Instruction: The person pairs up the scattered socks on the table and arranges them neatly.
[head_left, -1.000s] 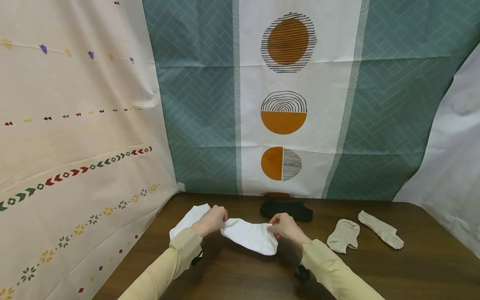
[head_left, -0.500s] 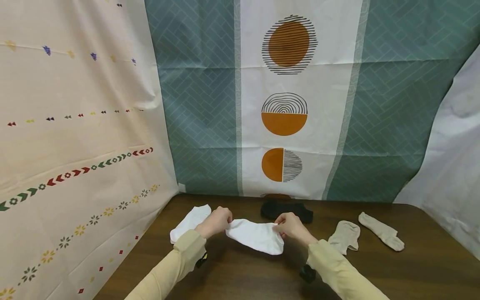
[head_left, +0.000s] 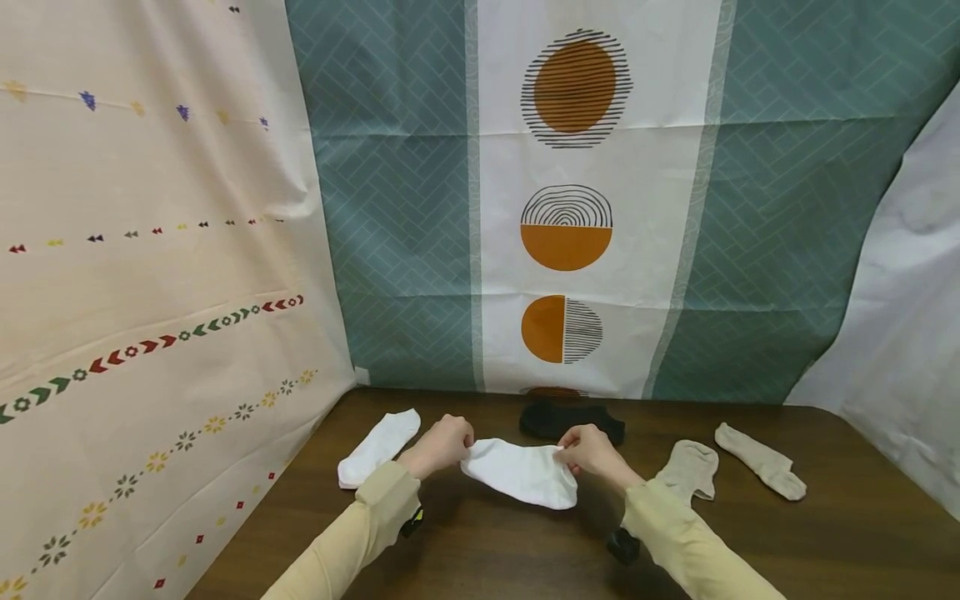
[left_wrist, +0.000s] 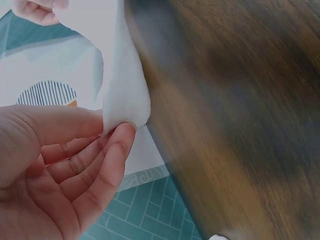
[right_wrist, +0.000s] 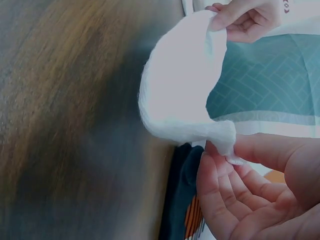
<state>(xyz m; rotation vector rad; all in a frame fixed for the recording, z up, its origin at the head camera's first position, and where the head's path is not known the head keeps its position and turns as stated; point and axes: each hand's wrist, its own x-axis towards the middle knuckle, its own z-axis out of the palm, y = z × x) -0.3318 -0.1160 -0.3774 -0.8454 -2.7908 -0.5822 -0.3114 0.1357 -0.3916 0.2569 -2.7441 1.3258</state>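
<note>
A white sock point(head_left: 521, 473) is stretched sideways between both hands, above the brown table. My left hand point(head_left: 442, 446) pinches its left end; in the left wrist view, thumb and fingertips point(left_wrist: 127, 131) close on the white knit. At the other end my right hand point(head_left: 592, 454) pinches the upper corner, and the right wrist view shows the sock point(right_wrist: 180, 80) bunched between thumb and fingers. A second white sock point(head_left: 380, 446) lies flat on the table, left of the left hand. Behind the right hand lies a black sock point(head_left: 573, 422).
Two beige socks lie to the right: one beige sock point(head_left: 690, 467) partly behind the right sleeve, another beige sock point(head_left: 761, 461) farther right. The wooden table point(head_left: 480, 558) ends at a green and white curtain point(head_left: 405, 250) behind and a patterned cloth point(head_left: 165, 333) on the left.
Both hands have shifted a little to the right, carrying the stretched white sock along. More of the flat white sock on the left now shows. The other socks lie still.
</note>
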